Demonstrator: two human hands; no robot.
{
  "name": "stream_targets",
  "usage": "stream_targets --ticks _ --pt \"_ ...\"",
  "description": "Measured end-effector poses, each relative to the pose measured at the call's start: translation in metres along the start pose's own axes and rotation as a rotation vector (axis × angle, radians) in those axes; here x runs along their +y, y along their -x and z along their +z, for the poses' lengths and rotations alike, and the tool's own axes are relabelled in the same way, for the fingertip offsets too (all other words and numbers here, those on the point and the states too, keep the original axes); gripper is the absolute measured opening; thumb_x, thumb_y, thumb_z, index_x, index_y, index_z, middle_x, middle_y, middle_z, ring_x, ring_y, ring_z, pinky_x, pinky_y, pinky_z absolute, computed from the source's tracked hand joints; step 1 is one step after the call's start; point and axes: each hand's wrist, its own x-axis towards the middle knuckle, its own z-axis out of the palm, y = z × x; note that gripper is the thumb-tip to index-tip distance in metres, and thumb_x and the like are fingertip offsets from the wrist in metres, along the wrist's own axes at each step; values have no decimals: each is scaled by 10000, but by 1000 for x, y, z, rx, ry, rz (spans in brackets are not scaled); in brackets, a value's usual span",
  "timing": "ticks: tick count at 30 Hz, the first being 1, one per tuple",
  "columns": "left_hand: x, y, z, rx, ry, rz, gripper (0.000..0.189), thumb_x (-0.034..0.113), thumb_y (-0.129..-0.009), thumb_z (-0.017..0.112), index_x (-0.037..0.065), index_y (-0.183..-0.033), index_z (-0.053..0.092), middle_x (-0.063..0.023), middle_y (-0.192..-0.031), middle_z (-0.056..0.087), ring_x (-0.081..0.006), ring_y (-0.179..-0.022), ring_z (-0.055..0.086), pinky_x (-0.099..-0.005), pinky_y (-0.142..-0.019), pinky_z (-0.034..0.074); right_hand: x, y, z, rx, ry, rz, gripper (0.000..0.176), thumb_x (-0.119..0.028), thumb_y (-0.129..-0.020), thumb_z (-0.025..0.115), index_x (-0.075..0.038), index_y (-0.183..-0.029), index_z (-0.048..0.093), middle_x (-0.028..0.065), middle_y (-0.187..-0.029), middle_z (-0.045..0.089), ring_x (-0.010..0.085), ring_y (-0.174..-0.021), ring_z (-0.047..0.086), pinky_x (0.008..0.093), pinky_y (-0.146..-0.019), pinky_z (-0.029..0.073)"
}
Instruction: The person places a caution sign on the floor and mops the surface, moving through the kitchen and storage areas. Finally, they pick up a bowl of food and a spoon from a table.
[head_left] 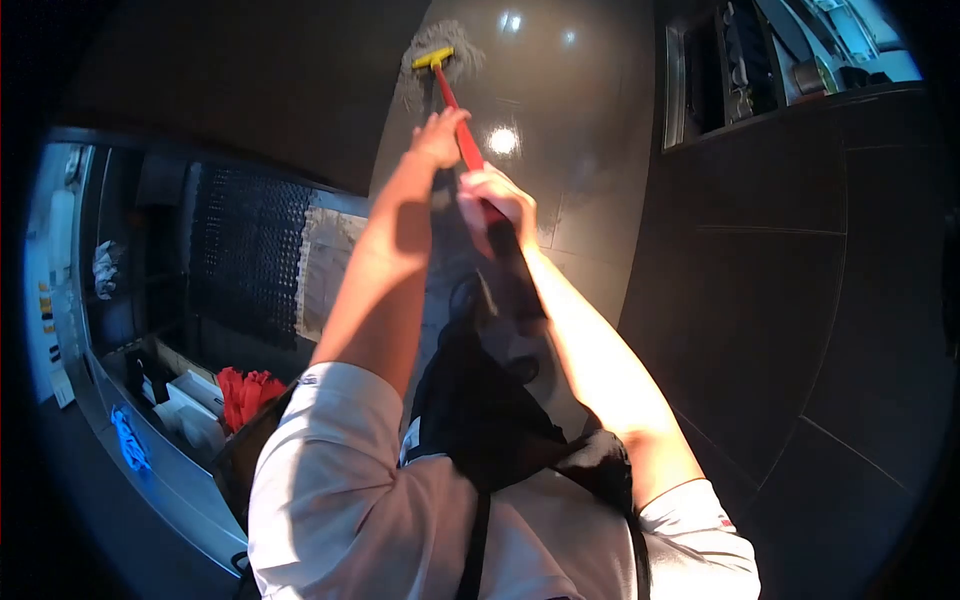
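Both hands grip a red mop handle [455, 115] that runs away from me across a dark glossy floor. My left hand [440, 135] holds it higher up the shaft, and my right hand [497, 197] holds it nearer to me. At the far end a yellow mop head [432, 58] rests on a grey mop pad [440, 48] pressed to the floor. I wear a white short-sleeved shirt and a black apron [480, 400].
A black perforated floor mat [245, 250] lies to the left beside a metal counter with shelves [130, 330] holding a red cloth [245, 395]. A dark tiled wall [800, 280] rises on the right. Kitchen equipment [760, 60] sits at the upper right.
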Motion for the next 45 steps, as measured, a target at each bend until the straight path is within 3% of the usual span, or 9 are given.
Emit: stream_targets --ticks 6,11,21,23,27,30,34,39,45 --pt "-40 -22 -7 -223 65 6 642 431 -823 730 307 -1398 473 -65 -1607 291 -272 -1463 306 -526 -1122 342 23 24 42 1 5 11 460 -120 -633 901 -3 -962 602 176 -1028 662 376 -1051 631 474 -973 487" --pt "-9 23 27 206 302 310 406 442 -785 763 97 -901 582 -212 -1390 542 -451 -1372 397 -524 -1102 336 -19 43 18 75 42 -5 310 -39 -674 834 -21 -886 609 146 -922 679 315 -914 674 397 -931 526" --pt "115 250 24 198 1460 150 183 122 -831 691 107 -788 514 -33 -720 514 -186 -691 533 -413 -735 520 -224 79 -97 -38 -94 125 194 -6 -714 767 -17 -830 612 120 -830 658 276 -791 648 361 -813 525" --pt "128 295 0 401 790 497 342 283 -822 777 109 -671 524 -55 -599 493 -176 -581 543 -401 -614 504 -266 89 -117 -27 -153 111 174 -1 -722 755 -16 -821 613 115 -815 654 269 -770 642 356 -791 524" --pt "131 372 1 69 707 363 302 281 -699 831 106 -620 598 -116 -579 582 -304 -543 571 -417 -538 462 -314 136 -122 1 -294 22 136 10 -738 731 -14 -804 614 106 -785 646 255 -730 632 345 -745 521" --pt "111 382 17 283 708 710 249 263 -699 777 94 -632 606 -130 -618 608 -340 -575 599 -435 -553 480 -306 180 -107 18 -270 -52 111 19 -751 713 -12 -790 615 99 -762 640 245 -699 624 337 -712 519" --pt "65 349 55 443 388 591 257 161 -686 758 81 -639 519 -115 -622 550 -318 -587 570 -406 -553 449 -265 226 -69 -6 -149 -12 84 30 -767 689 -9 -773 616 90 -732 633 231 -658 613 326 -666 516" --pt "62 342 84 67 97 98 404 281 -706 804 180 -1028 581 -160 -1428 422 -373 -1319 384 -674 -1005 358 -261 265 -81 -22 -33 219 127 2 -809 685 -13 -749 575 102 -721 596 215 -622 586 325 -605 467" --pt "160 371 106 87 275 598 219 313 -698 753 125 -705 640 -111 -789 659 -347 -826 638 -471 -717 503 -342 282 -152 170 84 252 110 19 -832 631 8 -731 588 99 -690 610 197 -610 584 313 -611 469"
